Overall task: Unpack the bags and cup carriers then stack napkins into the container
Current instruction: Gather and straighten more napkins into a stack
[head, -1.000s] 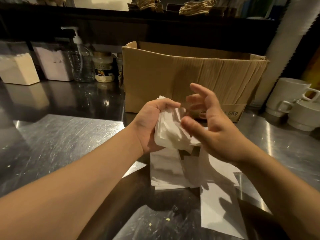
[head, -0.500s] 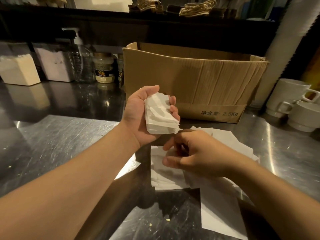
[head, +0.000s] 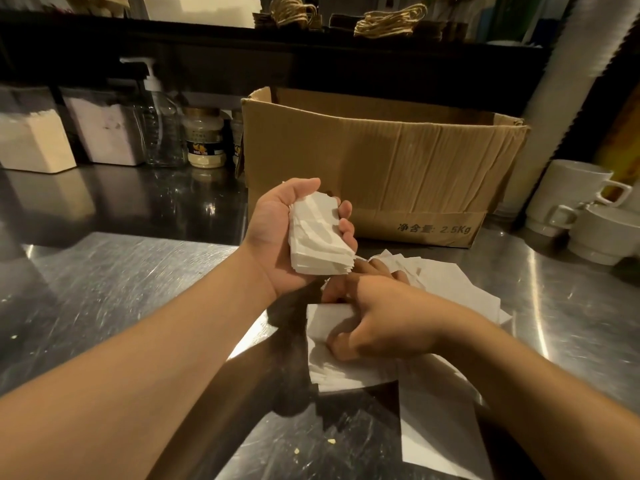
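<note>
Scratched-up steel counter [head: 104, 289], dim room, with a cardboard box [head: 381, 161] sitting on it. In front of the box, the left hand [head: 277, 244] grips a napkin stack [head: 320, 237], while the right hand [head: 377, 323] pinches loose white napkins [head: 346, 368] lying on the counter. White mugs [head: 581, 209] sit right of the box, jars [head: 204, 140] to its left.

Counter [head: 104, 278] scratched glossy steel; box [head: 381, 161] creased matt cardboard; napkins [head: 318, 237] soft paper

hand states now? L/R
Left hand: holding a napkin stack.
Right hand: fingers curled on the loose napkins on the counter.
</note>
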Action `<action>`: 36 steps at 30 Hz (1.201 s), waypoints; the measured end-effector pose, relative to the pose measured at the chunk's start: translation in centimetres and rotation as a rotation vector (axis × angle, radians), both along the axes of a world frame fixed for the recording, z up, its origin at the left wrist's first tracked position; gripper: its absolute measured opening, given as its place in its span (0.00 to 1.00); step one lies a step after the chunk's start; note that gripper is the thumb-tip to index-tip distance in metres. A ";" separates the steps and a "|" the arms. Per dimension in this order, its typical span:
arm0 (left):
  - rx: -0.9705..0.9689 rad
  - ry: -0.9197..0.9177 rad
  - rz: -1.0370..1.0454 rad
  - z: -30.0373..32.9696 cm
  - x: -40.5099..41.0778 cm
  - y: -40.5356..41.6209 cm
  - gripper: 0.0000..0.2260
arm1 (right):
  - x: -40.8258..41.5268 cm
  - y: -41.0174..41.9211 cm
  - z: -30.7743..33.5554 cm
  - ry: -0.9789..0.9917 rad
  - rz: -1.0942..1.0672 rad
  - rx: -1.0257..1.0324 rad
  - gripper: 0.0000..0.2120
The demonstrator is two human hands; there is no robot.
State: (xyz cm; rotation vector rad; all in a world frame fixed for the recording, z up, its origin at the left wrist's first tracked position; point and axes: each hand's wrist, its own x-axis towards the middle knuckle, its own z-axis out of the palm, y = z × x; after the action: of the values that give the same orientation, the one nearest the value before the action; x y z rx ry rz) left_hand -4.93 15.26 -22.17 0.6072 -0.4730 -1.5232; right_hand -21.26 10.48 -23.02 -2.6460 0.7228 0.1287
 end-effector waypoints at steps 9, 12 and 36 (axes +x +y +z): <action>0.008 0.005 -0.024 0.1 0.2 0.1 0.24 | -0.4 0.0 0.5 -0.090 0.002 0.113 0.23; -0.012 -0.022 -0.032 0.3 0.3 0.2 0.25 | -0.7 -0.3 0.6 -0.153 0.001 0.035 0.16; -0.013 -0.290 -0.010 0.1 0.9 0.2 0.22 | -3.5 -3.2 2.6 -0.687 0.096 0.592 0.10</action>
State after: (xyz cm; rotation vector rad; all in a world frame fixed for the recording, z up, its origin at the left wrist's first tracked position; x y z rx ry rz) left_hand -4.07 15.46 -22.07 0.8215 -0.7067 -1.4468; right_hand -24.78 7.28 -20.44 -1.9557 0.2616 -0.4517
